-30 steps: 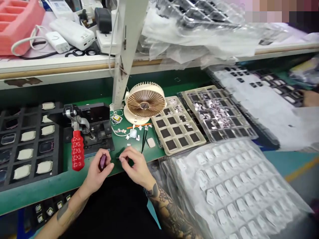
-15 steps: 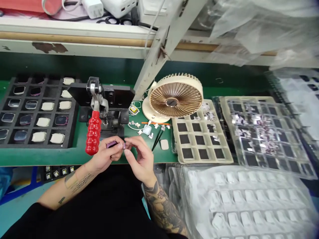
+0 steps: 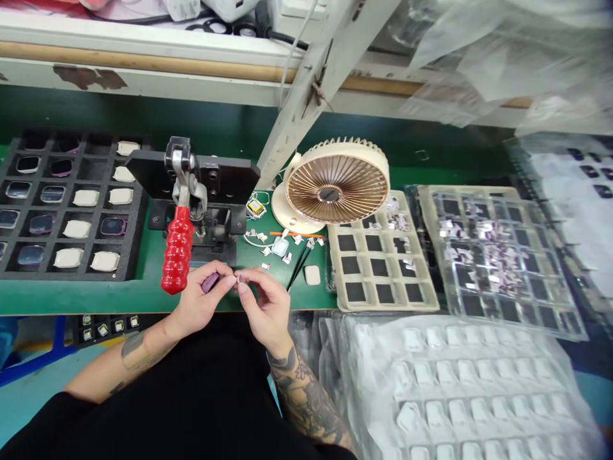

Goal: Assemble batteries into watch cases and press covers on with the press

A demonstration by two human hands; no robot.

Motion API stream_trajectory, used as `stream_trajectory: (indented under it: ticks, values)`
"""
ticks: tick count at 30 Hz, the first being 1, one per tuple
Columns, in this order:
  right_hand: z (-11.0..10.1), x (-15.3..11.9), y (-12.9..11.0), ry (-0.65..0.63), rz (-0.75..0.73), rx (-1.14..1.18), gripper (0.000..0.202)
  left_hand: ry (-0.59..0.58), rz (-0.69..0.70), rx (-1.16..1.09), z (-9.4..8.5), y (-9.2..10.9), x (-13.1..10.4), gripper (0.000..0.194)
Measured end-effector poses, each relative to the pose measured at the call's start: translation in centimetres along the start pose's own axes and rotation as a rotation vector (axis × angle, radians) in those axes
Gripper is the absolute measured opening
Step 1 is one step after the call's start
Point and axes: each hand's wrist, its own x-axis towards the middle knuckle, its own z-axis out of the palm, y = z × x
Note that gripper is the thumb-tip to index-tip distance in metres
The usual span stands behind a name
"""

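My left hand (image 3: 201,297) holds a small purple case (image 3: 209,283) between thumb and fingers, in front of the press. Close against it, my right hand (image 3: 263,303) pinches at the case's right end, where a tiny pinkish part (image 3: 237,278) shows between the fingertips. Whether that part is joined to the case is too small to tell. The red handle (image 3: 177,252) of the black press (image 3: 215,233) stands upright just beyond my left hand. Small white-and-metal pieces (image 3: 287,258), black tweezers (image 3: 299,265) and a cream square piece (image 3: 312,275) lie right of my hands.
At the left, a dark foam tray (image 3: 136,255) holds watch-like cases. A cream fan (image 3: 338,185) stands behind the small pieces. Compartment trays (image 3: 385,308) and plastic-covered trays (image 3: 479,383) are at the right. A slanted white post (image 3: 292,121) rises behind the fan.
The purple case has tilted in my left hand, and my right fingertips have closed in on its end. The whole view has shifted slightly.
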Motion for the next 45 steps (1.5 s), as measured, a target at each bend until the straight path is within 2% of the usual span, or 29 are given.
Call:
stream_trajectory:
  ticks: [5, 9, 16, 21, 24, 28, 33, 36, 39, 42, 45]
  values:
    - [0.3, 0.0, 0.4, 0.020, 0.037, 0.020, 0.018, -0.011, 0.030, 0.044, 0.1, -0.3, -0.2, 0.030]
    - [0.5, 0.1, 0.3, 0.016, 0.067, 0.155, 0.014, -0.028, 0.026, 0.024, 0.1, -0.8, -0.2, 0.028]
    - [0.8, -0.1, 1.0, 0.032, 0.133, 0.213, 0.019, 0.012, 0.010, 0.026, 0.3, -0.9, -0.1, 0.032]
    - [1.0, -0.3, 1.1, 0.035, 0.140, 0.262, 0.026, -0.008, -0.037, 0.030, 0.1, -2.0, -0.5, 0.032]
    - [1.0, -0.7, 1.2, 0.083, 0.175, 0.274, 0.030, -0.013, -0.051, 0.073, 0.1, -2.7, -0.7, 0.032]
    - [0.1, -1.5, 0.9, 0.154, 0.196, 0.206, 0.035, -0.078, -0.046, 0.127, 0.7, -3.2, -0.7, 0.033]
    - [-2.0, -3.0, -0.3, 0.189, 0.108, 0.049, 0.032, -0.175, -0.079, 0.073, 1.8, -4.0, -0.8, 0.038]
    - [-2.6, -3.7, -0.8, 0.184, 0.053, 0.035, 0.030, -0.232, -0.121, 0.034, 2.1, -4.6, -0.6, 0.040]
    - [-2.5, -3.8, -0.8, 0.192, 0.047, 0.046, 0.030, -0.236, -0.089, 0.076, 2.3, -4.3, -0.3, 0.039]
    - [-2.0, -3.8, -0.4, 0.242, 0.091, 0.014, 0.030, -0.255, -0.034, 0.149, 2.2, -3.1, -0.2, 0.039]
    - [-2.2, -3.7, 0.1, 0.252, 0.095, -0.042, 0.028, -0.242, -0.015, 0.186, 1.2, -2.1, -0.2, 0.034]
